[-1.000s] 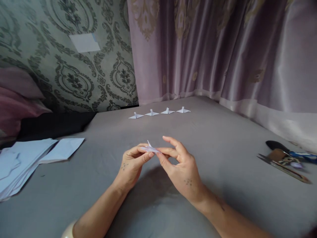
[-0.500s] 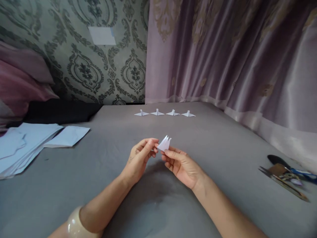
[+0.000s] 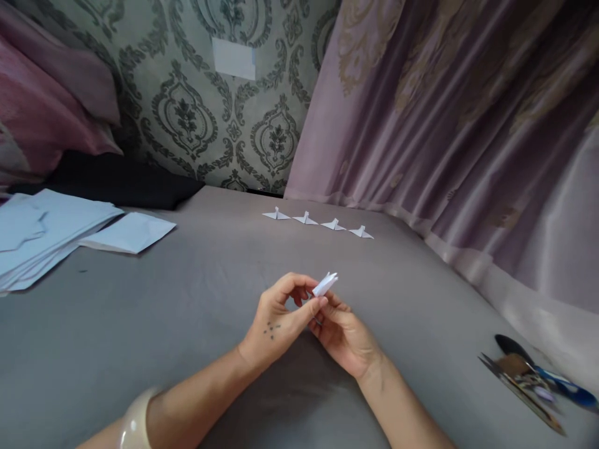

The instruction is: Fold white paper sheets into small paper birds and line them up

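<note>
A small folded white paper piece (image 3: 325,284), with pointed tips at its upper end, is held above the grey surface by both hands. My left hand (image 3: 283,318) pinches its lower left part between thumb and fingers, the thumb lying across its base. My right hand (image 3: 346,333) grips the base from the right, its fingertips partly hidden behind the left thumb. Beyond the hands, several folded paper birds (image 3: 305,218) stand in a slanting row, wings spread.
At the left lie a stack of white paper (image 3: 51,231) and a folded white sheet (image 3: 135,232), near a black cloth (image 3: 126,179). Scissors (image 3: 521,393) and other small tools, one with a blue handle (image 3: 568,386), rest at the right. A purple curtain (image 3: 402,125) borders the surface.
The view has tilted and shifted. My left thumb has come down onto the paper's base, and the folded paper has turned, now showing a narrower side with its tips pointing up and right.
</note>
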Demonstrator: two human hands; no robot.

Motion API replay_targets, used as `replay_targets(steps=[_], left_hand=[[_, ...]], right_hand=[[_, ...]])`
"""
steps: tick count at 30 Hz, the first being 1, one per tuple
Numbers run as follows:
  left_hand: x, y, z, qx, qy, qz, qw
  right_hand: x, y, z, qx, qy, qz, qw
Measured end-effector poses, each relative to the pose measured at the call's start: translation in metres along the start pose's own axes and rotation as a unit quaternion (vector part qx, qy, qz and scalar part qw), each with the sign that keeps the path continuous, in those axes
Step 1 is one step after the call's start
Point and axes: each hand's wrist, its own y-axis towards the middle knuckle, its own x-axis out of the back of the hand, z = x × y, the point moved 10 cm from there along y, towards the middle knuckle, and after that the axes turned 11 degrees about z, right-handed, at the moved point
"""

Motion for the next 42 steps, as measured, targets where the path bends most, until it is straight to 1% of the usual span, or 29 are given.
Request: replay_targets(steps=[3, 5, 10, 14, 16, 18, 22, 25, 28, 31, 34, 37, 39, 42], left_hand=[[-0.001, -0.002, -0.01, -0.041, 0.015, 0.001, 0.999], [-0.001, -0.003, -0.013, -0.058, 0.015, 0.001, 0.998], [-0.002, -0.005, -0.015, -0.075, 0.01, 0.0, 0.997], [-0.002, -0.006, -0.012, -0.064, -0.012, -0.008, 0.998], [-0.001, -0.005, -0.005, -0.036, -0.046, -0.015, 0.998], [0.0, -0.004, 0.009, 0.018, -0.105, -0.028, 0.994], [-0.002, -0.006, 0.04, 0.139, -0.221, -0.055, 0.964], [-0.004, -0.008, 0.056, 0.201, -0.235, -0.053, 0.949], [-0.005, -0.008, 0.064, 0.244, -0.178, -0.017, 0.953], [-0.003, -0.005, 0.065, 0.263, -0.068, 0.039, 0.962], [0.001, 0.001, 0.062, 0.243, 0.062, 0.088, 0.964], [0.003, 0.006, 0.057, 0.198, 0.186, 0.13, 0.954], [0.003, 0.008, 0.055, 0.169, 0.233, 0.142, 0.947], [0.006, 0.009, 0.055, 0.154, 0.279, 0.137, 0.938]], right_hand=[[-0.003, 0.0, 0.003, 0.008, -0.032, 0.02, 0.999], [-0.005, 0.0, 0.005, 0.015, -0.047, 0.029, 0.998], [-0.009, 0.0, 0.009, 0.024, -0.075, 0.033, 0.996], [-0.009, 0.001, 0.012, 0.031, -0.093, 0.028, 0.995], [-0.008, 0.001, 0.014, 0.038, -0.107, 0.022, 0.993], [-0.004, 0.0, 0.016, 0.047, -0.125, 0.0, 0.991], [0.008, -0.004, 0.023, 0.067, -0.181, -0.075, 0.978], [0.01, -0.007, 0.033, 0.087, -0.244, -0.103, 0.96], [0.011, -0.007, 0.041, 0.085, -0.313, -0.113, 0.939], [0.015, -0.005, 0.045, 0.081, -0.377, -0.112, 0.916], [0.022, -0.001, 0.046, 0.095, -0.449, -0.113, 0.882], [0.03, 0.001, 0.044, 0.094, -0.497, -0.13, 0.853], [0.031, 0.001, 0.043, 0.09, -0.535, -0.134, 0.83], [0.021, 0.0, 0.045, 0.1, -0.61, -0.12, 0.777]])
